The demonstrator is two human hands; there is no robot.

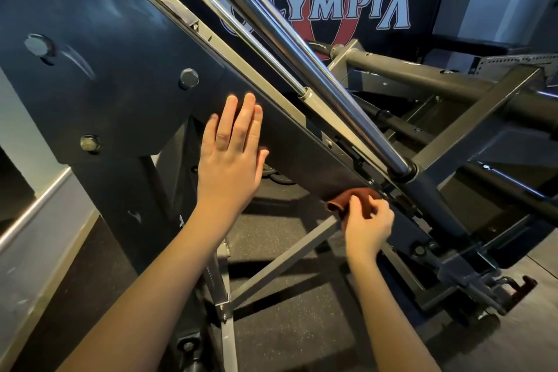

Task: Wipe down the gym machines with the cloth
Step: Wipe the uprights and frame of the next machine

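Note:
A slanted dark metal panel [126,48] of a gym machine runs from upper left down to lower right. My left hand [231,154] lies flat on it with straight fingers, near its lower edge. Further down the slope my right hand [367,228] pinches a rust-brown cloth [353,198] and holds it against the lower end of the panel. Part of the cloth is hidden under my fingers.
Two chrome guide rods [296,60] run parallel just above the panel. Grey frame tubes [422,75] and braces [283,266] cross behind and below. A dark banner [347,6] with lettering hangs at the back. Rubber flooring [287,338] lies underneath, and a pale wall ledge [36,220] is at left.

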